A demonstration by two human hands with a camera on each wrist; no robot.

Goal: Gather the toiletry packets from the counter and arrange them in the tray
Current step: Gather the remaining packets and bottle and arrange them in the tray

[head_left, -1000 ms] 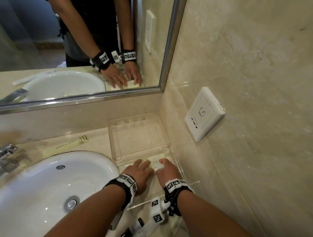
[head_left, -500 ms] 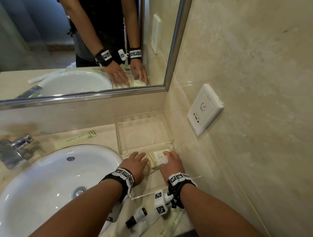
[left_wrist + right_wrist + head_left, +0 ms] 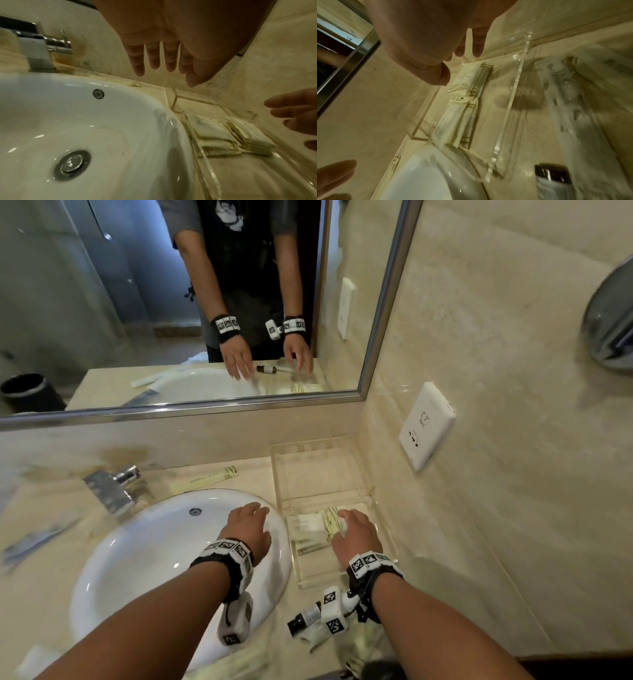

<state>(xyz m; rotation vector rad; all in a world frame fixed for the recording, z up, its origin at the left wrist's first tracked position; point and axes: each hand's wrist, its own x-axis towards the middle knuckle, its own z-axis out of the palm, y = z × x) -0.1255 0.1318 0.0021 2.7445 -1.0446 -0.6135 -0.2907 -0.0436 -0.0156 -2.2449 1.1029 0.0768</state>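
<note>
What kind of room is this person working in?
Most likely a hotel bathroom: a white sink with a chrome faucet under a wall mirror, and small toiletry packets in a clear tray.

Cream packets point(image 3: 317, 523) lie flat, overlapping, in the near compartment of the clear tray point(image 3: 284, 474); one long packet point(image 3: 205, 479) remains on the table behind the sink.
</note>
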